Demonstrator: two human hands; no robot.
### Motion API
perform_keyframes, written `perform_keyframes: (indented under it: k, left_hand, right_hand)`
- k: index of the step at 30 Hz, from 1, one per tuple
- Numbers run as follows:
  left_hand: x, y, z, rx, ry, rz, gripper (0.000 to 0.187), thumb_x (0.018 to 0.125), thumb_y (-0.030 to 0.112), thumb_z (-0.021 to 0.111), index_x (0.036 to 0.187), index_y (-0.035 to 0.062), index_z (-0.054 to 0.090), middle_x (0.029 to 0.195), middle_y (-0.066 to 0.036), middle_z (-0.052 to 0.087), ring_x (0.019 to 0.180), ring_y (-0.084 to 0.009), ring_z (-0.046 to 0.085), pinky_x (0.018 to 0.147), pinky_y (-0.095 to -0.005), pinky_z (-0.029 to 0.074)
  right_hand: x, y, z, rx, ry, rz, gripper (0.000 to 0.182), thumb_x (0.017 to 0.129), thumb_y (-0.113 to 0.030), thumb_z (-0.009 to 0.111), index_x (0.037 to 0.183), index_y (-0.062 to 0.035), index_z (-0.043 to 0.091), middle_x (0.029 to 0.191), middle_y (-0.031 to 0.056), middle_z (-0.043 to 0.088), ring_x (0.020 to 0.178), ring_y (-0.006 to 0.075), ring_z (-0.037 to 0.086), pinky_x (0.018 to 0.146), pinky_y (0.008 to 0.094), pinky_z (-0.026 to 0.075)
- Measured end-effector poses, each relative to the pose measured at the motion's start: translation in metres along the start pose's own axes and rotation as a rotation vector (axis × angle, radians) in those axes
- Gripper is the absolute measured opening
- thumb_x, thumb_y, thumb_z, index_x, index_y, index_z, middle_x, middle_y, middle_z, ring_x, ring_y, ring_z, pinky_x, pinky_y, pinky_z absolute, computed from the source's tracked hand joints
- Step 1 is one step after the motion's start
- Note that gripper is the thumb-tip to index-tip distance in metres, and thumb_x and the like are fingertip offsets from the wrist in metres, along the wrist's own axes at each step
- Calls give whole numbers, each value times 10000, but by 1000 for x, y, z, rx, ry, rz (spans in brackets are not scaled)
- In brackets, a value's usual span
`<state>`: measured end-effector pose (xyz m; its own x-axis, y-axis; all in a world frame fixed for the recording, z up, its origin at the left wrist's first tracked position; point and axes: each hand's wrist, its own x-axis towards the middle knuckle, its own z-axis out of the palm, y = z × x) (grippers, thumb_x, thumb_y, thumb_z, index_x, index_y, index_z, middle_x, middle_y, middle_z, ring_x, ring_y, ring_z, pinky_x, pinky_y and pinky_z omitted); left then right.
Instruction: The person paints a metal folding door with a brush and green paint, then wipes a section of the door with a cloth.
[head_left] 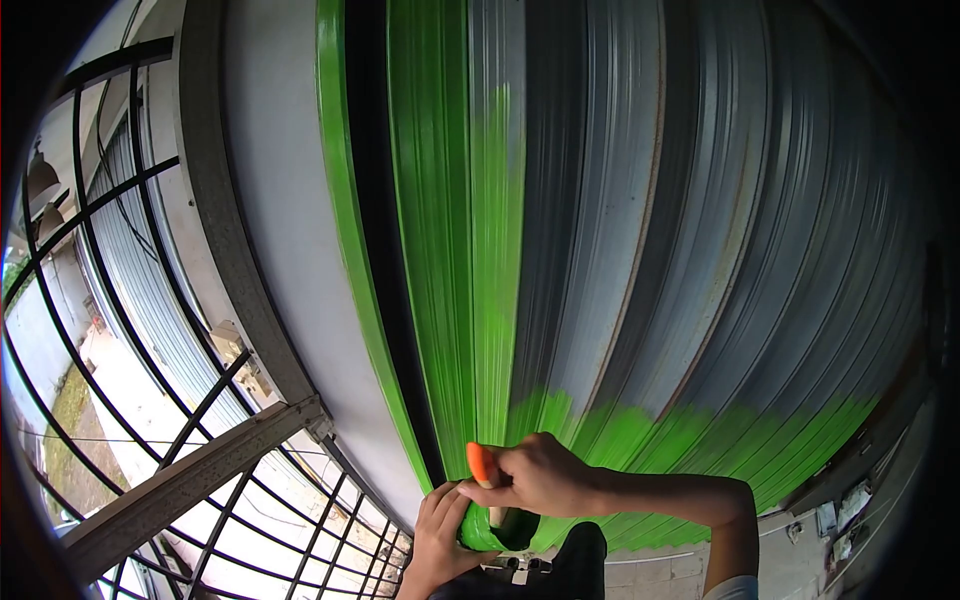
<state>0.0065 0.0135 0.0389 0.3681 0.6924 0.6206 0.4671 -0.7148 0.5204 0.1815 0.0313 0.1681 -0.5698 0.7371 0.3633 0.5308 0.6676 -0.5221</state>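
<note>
My right hand (545,478) is closed around a paintbrush with an orange handle (481,464). The pale lower part of the brush points down into a green-smeared paint container (480,532), and its bristles are hidden inside. My left hand (436,538) wraps around the left side of that container, fingers over its rim. Behind both hands stands a ribbed metal sheet (620,200). Bright green paint (430,200) covers its left ribs and a band along its lower edge; the upper right ribs are grey.
On the left, a wall strip (290,200) and a metal frame (225,180) border a black-barred window grille (140,180). A horizontal beam (190,470) crosses the grille. Low on the right are a tiled wall (650,580) and small fittings (850,510).
</note>
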Motion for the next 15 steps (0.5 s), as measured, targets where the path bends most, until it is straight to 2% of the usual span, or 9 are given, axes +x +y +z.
perform_keyframes:
  k: [1, 5, 6, 8, 11, 14, 15]
  left_hand:
    - [-1, -2, 3, -19, 9, -29, 885, 425, 227, 854, 1196, -12, 492, 1155, -153, 549, 1074, -358, 505, 924, -433, 411]
    - [0, -6, 2, -53, 101, -76, 875, 459, 269, 887, 1186, -15, 491, 1103, -166, 563, 1014, -306, 567, 893, -387, 449]
    - [0, -5, 1, -118, 109, -130, 874, 463, 265, 886, 1190, -13, 489, 1101, -162, 568, 1015, -305, 566, 896, -387, 448]
    - [-1, -3, 1, -252, 128, -235, 870, 470, 257, 885, 1197, -8, 487, 1098, -154, 577, 1017, -303, 564, 902, -388, 444]
    - [-4, -14, 5, -328, 151, -254, 910, 473, 246, 893, 1221, -35, 459, 1090, -150, 587, 1013, -236, 589, 906, -348, 459]
    - [5, -9, 2, -445, 183, -293, 909, 472, 222, 893, 1217, -53, 451, 1070, -145, 603, 1005, -216, 596, 913, -340, 458]
    - [11, -5, 0, -487, 198, -301, 901, 475, 215, 892, 1213, -57, 452, 1062, -144, 607, 1001, -214, 597, 911, -339, 459]
  right_hand:
    - [2, 1, 2, -63, -4, -13, 348, 852, -306, 636, 648, -35, 553, 481, 32, 569, 420, 150, 573, 435, 253, 438]
    - [7, -2, -8, 150, 129, 2, 309, 832, -277, 668, 665, -35, 572, 487, 33, 574, 410, 126, 565, 406, 250, 425]
    - [6, -2, -13, 131, 173, 20, 313, 845, -262, 657, 657, -29, 565, 503, 34, 586, 415, 103, 563, 387, 234, 410]
    - [8, 5, -17, 296, 236, 125, 310, 870, -237, 628, 663, -19, 551, 532, 33, 590, 411, 81, 547, 371, 211, 390]
    - [11, 15, -29, 424, 281, 189, 274, 899, -216, 584, 721, -13, 539, 559, 32, 579, 406, 59, 522, 361, 186, 379]
    - [22, 20, -50, 516, 298, 200, 222, 915, -209, 553, 794, -24, 530, 577, 31, 570, 406, 49, 508, 360, 179, 393]
    - [30, 20, -60, 519, 316, 133, 197, 923, -209, 536, 839, -31, 525, 606, 43, 584, 434, 40, 522, 370, 171, 408]
